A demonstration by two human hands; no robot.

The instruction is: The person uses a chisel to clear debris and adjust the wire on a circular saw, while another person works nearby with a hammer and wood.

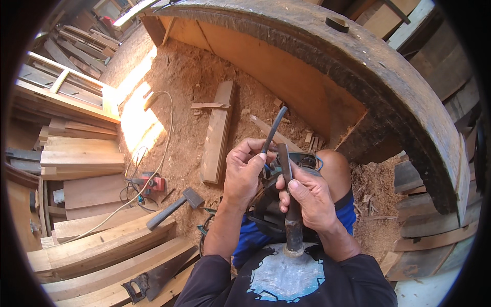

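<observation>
My left hand (244,166) is closed, its thumb and fingers pinching a slim dark grey rod (277,123) that slants up and to the right. My right hand (312,199) wraps round a chisel (293,225) with a dark handle. The worn butt of its handle points at my chest, and the blade rises beside the rod. Whether the rod touches the blade I cannot tell. Below and behind both hands, a dark and teal power tool (307,160) shows over my lap, partly hidden by them.
A mallet-like hammer (191,197) and a handsaw (153,281) lie on stacked boards (102,233) at the left. Beside them sits a red power tool (155,183) with a cord. Wood shavings cover the floor around a plank (217,133). A workbench (388,71) carries a dark ring (337,24).
</observation>
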